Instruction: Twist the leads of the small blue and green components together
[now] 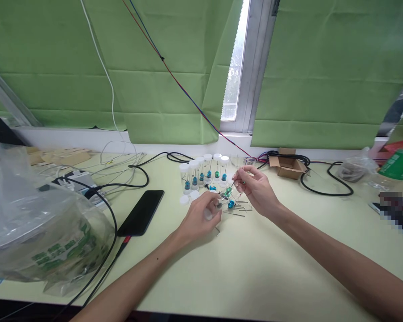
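Observation:
My left hand (201, 217) is closed around a small clear plastic vial (207, 214), tilted and partly hidden by the fingers. My right hand (255, 188) pinches a thin metal rod (233, 182) above the table; its far end is too small to make out. Between the hands lie a green fitting (227, 192), a blue fitting (231, 204) and several bent metal hex keys (237, 214). Behind them several clear vials with white caps (217, 166) stand upright, with blue or green pieces inside. Loose white caps (184, 199) lie left of the left hand.
A black phone (141, 212) with a cable lies to the left, near a large bowl in a plastic bag (50, 237). An open cardboard box (288, 167) and black cables (336, 193) sit at the back right. A green-labelled bottle (394, 167) is at far right.

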The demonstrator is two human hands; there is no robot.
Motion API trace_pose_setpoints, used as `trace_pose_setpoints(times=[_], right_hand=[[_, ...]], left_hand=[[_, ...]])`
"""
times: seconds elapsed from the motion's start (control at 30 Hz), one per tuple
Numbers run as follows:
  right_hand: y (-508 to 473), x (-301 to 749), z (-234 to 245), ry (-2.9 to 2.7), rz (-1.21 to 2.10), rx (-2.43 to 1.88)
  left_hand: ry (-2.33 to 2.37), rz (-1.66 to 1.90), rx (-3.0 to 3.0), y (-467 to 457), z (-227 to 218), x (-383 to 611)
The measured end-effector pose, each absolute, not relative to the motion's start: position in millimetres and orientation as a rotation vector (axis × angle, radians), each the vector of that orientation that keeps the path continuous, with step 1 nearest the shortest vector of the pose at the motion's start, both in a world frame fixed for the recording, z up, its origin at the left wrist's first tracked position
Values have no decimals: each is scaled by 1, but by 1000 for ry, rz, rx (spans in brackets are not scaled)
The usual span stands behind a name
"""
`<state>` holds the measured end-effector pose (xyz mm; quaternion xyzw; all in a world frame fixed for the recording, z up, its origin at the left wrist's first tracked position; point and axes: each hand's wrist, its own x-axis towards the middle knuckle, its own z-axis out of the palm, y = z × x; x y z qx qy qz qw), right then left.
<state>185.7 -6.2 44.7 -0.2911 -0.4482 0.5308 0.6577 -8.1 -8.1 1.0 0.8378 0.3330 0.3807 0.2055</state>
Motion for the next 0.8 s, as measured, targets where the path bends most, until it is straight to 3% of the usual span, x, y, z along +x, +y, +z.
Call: trace_pose_setpoints(times=[0.37,0.8], right_hand=[[-4,187,43,-1028,1239,-637],[-6,180,32,-1020,1036,-722]], left_hand=[[985,1109,2203,-9,-2,-6],[966,1153,2152,-12,-6,-5]])
